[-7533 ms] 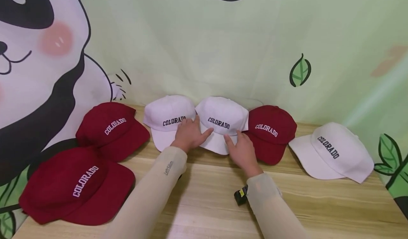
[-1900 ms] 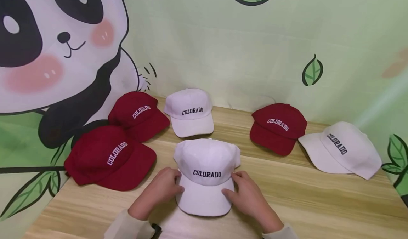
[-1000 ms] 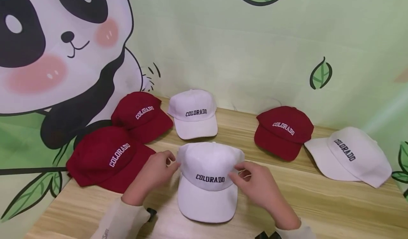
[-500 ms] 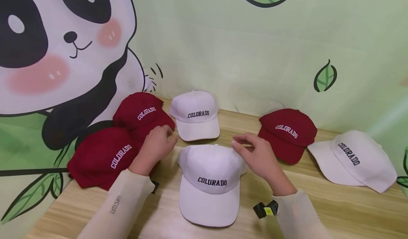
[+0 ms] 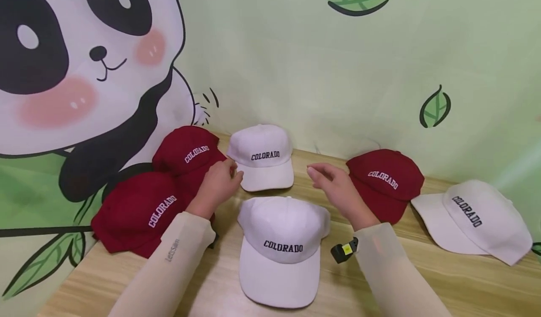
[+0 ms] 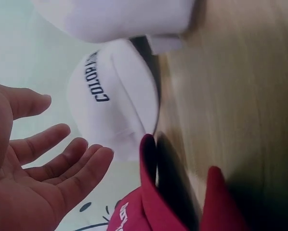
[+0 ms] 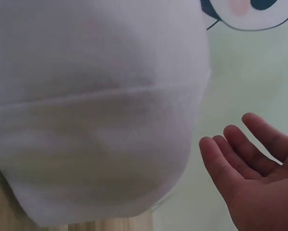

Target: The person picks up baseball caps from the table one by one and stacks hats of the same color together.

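Front white cap: stands crown up on the bench (image 5: pixel 477 289), between the sleeves, its brim toward the person; facing this way, the black COLORADO (image 5: pixel 283 246) reads upright from the worn camera.
Rear white cap: also upright (image 5: pixel 261 143), just behind the front one and near the backdrop (image 5: pixel 359 82), lettering forward.
Left hand: raised beside the rear white cap (image 5: pixel 220 183), fingers loosely bent and holding nothing; the left wrist view shows the palm bare.
Right hand: over the bench between the rear white cap and the right red cap (image 5: pixel 338 188), fingers relaxed, likewise holding nothing.
Left red caps: the nearer one (image 5: pixel 139 209) partly covers the farther one (image 5: pixel 181 150), probably to save room along that side.
Right-side caps: the right red cap (image 5: pixel 384 178) sits beside the right white cap (image 5: pixel 473 218) (whether they touch, I cannot tell), letters facing out, presumably for easy reading.
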The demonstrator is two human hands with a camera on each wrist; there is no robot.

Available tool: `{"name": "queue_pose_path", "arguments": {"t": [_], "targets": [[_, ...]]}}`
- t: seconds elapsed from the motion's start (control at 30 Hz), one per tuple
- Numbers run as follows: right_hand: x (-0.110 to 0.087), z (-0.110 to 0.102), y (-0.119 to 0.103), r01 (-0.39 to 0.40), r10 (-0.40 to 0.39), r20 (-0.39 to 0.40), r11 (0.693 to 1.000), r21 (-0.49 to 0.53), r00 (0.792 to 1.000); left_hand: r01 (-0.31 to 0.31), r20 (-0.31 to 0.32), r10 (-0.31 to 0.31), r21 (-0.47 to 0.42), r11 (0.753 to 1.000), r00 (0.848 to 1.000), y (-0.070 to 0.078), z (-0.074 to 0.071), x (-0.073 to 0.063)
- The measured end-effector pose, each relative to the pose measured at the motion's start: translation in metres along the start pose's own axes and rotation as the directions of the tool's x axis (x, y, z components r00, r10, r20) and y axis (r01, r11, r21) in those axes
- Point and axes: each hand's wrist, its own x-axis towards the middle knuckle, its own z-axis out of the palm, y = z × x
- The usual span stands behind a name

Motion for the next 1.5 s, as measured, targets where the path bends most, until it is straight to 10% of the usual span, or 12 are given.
{"name": "queue_pose_path", "arguments": {"t": [0.7,1.07,1.5], "targets": [[0.055,0.000,0.029,-0.122,0.133,0.141,0.989,-0.080,0.981,0.167,0.166,-0.172,0.042,0.985,0.971,-0.006,0.021,0.029],[0.081,0.001,0.039,-0.068,0.097,0.169,0.984,-0.166,0.981,0.224,0.183,-0.236,0.088,0.971,0.954,-0.006,0.031,0.035],[0.092,0.015,0.053,-0.041,0.089,0.200,0.971,-0.235,0.976,0.185,0.128,-0.210,0.180,0.966,0.969,-0.002,0.041,0.042]]}}
